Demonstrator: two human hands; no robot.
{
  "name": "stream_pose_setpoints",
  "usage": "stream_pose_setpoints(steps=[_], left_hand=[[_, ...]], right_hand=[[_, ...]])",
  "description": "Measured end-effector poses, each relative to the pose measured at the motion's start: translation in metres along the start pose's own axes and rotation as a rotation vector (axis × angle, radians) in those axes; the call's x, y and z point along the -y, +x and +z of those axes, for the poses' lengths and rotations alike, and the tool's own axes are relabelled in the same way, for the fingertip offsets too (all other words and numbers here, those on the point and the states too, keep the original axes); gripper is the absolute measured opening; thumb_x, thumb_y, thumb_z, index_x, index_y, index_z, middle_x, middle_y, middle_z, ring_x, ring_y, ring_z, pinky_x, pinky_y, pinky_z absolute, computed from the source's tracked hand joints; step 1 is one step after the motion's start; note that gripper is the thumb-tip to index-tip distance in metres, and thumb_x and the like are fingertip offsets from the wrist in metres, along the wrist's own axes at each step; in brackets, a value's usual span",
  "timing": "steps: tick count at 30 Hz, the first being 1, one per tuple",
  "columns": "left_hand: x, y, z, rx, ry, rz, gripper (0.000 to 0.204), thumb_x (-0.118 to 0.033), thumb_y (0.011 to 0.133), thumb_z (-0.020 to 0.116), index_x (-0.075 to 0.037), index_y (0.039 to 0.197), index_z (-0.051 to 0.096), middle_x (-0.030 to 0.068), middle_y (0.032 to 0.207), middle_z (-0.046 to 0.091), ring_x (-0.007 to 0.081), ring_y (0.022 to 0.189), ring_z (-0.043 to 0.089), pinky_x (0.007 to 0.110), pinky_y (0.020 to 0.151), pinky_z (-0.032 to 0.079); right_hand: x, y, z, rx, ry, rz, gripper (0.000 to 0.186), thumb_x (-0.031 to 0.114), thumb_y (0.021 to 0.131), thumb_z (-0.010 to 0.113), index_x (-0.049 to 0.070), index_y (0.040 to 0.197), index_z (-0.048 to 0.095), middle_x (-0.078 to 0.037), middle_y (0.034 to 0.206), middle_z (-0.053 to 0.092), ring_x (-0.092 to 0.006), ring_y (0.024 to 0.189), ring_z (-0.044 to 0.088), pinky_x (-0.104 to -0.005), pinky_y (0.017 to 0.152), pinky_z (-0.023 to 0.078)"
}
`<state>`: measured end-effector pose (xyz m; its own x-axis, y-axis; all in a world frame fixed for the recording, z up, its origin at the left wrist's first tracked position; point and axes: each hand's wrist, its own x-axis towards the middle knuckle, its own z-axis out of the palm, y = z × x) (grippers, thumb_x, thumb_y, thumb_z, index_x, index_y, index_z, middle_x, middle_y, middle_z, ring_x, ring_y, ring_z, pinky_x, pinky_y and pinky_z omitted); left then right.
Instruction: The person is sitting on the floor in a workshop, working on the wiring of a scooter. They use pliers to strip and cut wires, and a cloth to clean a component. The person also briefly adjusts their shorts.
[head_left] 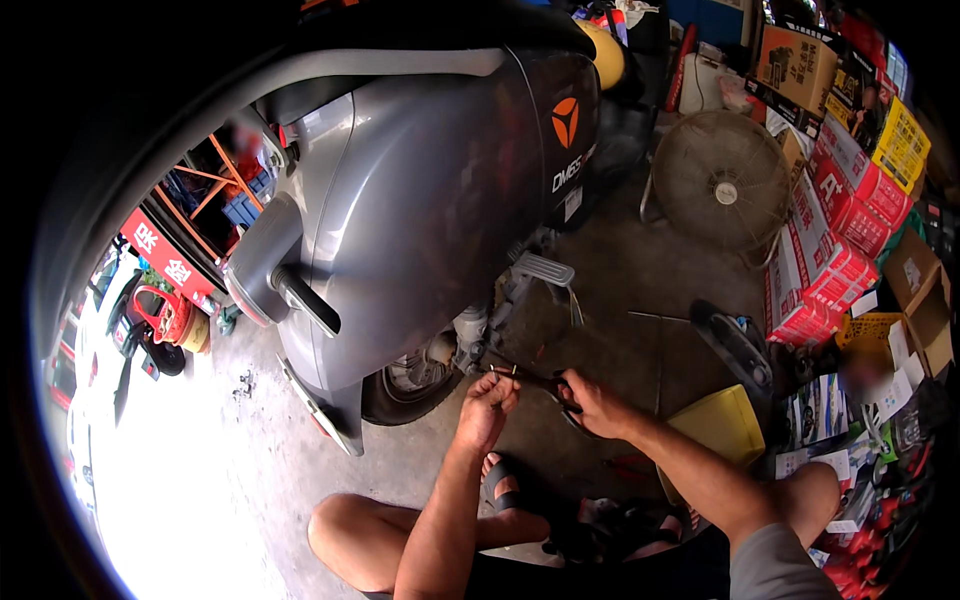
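My left hand (487, 408) is closed in a pinch on a thin, small piece with a brass-coloured glint at its tip; its kind is too small to tell. To its right, my right hand (597, 404) is closed round a dark-handled plier-like tool (547, 383). The tool's narrow end reaches left to the piece at my left fingertips. Both hands are low beside the large grey scooter (420, 200), near its rear wheel (408, 388) and the metal parts under the body. A footrest (543, 268) sticks out above my hands.
A yellow tray (715, 425) lies right of my right forearm, with red-handled pliers (630, 465) on the floor nearby. A round floor fan (720, 180) stands far right, before stacked red and white boxes (820, 260). A dark, long part (730, 345) lies on the floor.
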<state>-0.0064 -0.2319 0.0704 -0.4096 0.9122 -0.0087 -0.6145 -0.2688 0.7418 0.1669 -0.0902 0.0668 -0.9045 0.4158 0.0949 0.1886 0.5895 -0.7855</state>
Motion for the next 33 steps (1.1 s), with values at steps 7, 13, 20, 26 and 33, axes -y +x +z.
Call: stream_pose_setpoints(steps=[7, 13, 20, 26, 33], left_hand=[[-0.002, -0.001, 0.006, -0.012, 0.182, -0.029, 0.009, -0.008, 0.091, 0.056, -0.001, 0.090, 0.061, 0.0008, 0.069, 0.054, 0.0102, 0.062, 0.042, 0.024, 0.060, 0.033], [0.006, 0.005, 0.010, -0.079, 0.504, -0.008, 0.013, -0.013, 0.093, 0.058, -0.001, 0.088, 0.062, -0.0011, 0.072, 0.058, 0.0081, 0.067, 0.050, 0.024, 0.065, 0.040], [0.014, 0.002, 0.032, -0.281, 0.700, 0.188, 0.006, -0.004, 0.089, 0.064, -0.001, 0.087, 0.059, 0.0000, 0.074, 0.058, 0.0078, 0.065, 0.053, 0.024, 0.060, 0.046], [0.017, 0.000, 0.029, -0.401, 0.991, 0.318, 0.008, -0.004, 0.089, 0.064, -0.001, 0.084, 0.059, -0.0001, 0.070, 0.057, 0.0076, 0.064, 0.053, 0.024, 0.058, 0.045], [0.003, 0.000, 0.017, -0.276, 0.567, 0.176, 0.001, -0.002, 0.088, 0.059, -0.001, 0.088, 0.060, -0.0004, 0.066, 0.054, 0.0083, 0.058, 0.048, 0.024, 0.054, 0.039]], right_hand=[[0.011, -0.001, -0.011, -0.032, -0.108, -0.070, 0.041, 0.010, 0.072, 0.071, 0.005, 0.105, 0.048, -0.010, 0.093, 0.061, -0.0292, 0.083, 0.063, -0.0409, 0.070, 0.051], [0.002, -0.003, -0.019, 0.097, 0.045, 0.078, 0.027, 0.014, 0.075, 0.069, 0.002, 0.094, 0.053, -0.011, 0.081, 0.060, -0.0259, 0.075, 0.060, -0.0382, 0.066, 0.047], [0.003, -0.005, -0.022, 0.367, 0.416, 0.260, 0.031, 0.021, 0.074, 0.066, 0.001, 0.095, 0.057, -0.006, 0.075, 0.057, -0.0164, 0.070, 0.055, -0.0326, 0.063, 0.043], [0.009, -0.002, -0.017, 0.397, 0.549, 0.276, 0.025, 0.016, 0.078, 0.064, 0.002, 0.097, 0.054, -0.001, 0.070, 0.052, -0.0091, 0.057, 0.049, -0.0257, 0.049, 0.036], [-0.015, 0.012, 0.005, 0.040, 0.019, -0.039, 0.038, 0.010, 0.075, 0.070, 0.004, 0.107, 0.050, -0.014, 0.088, 0.059, -0.0300, 0.081, 0.061, -0.0399, 0.071, 0.049]])
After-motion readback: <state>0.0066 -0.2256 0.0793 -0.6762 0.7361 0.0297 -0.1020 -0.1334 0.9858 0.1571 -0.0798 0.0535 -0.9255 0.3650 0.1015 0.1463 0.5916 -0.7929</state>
